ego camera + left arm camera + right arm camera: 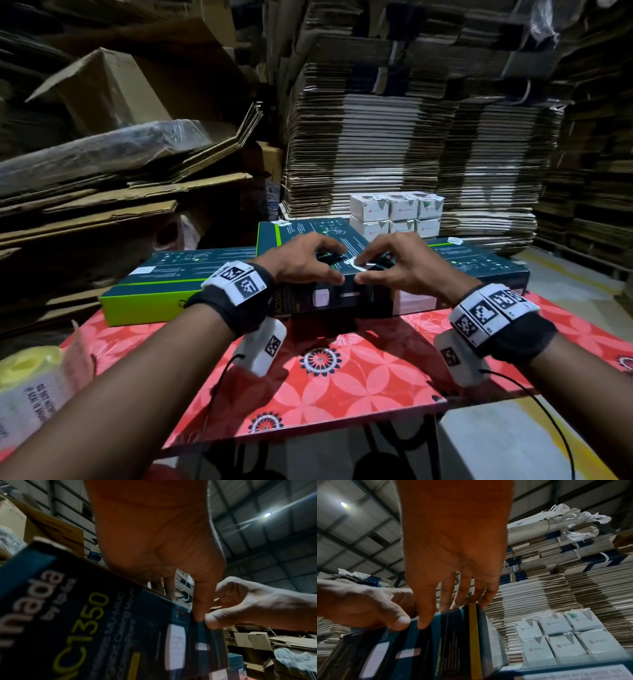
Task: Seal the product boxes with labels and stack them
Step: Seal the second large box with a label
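Observation:
A dark teal product box [342,294] lies on top of two like boxes, one at the left [164,284] and one at the right [479,270]. Both hands hold its near top edge, thumbs on the front face and fingers curled over the top. My left hand [337,267] pinches the edge. My right hand [361,270] pinches a small white label [356,263] at that edge between index finger and thumb. In the left wrist view my left hand [183,604] grips the box [102,628]. In the right wrist view my right hand [443,614] grips the box [453,642].
The boxes sit at the far side of a table with a red floral cover [325,387]. Several small white boxes [397,212] are stacked behind. Tall piles of flattened cardboard [411,137] wall in the back and left. A roll of printed labels [30,394] lies at lower left.

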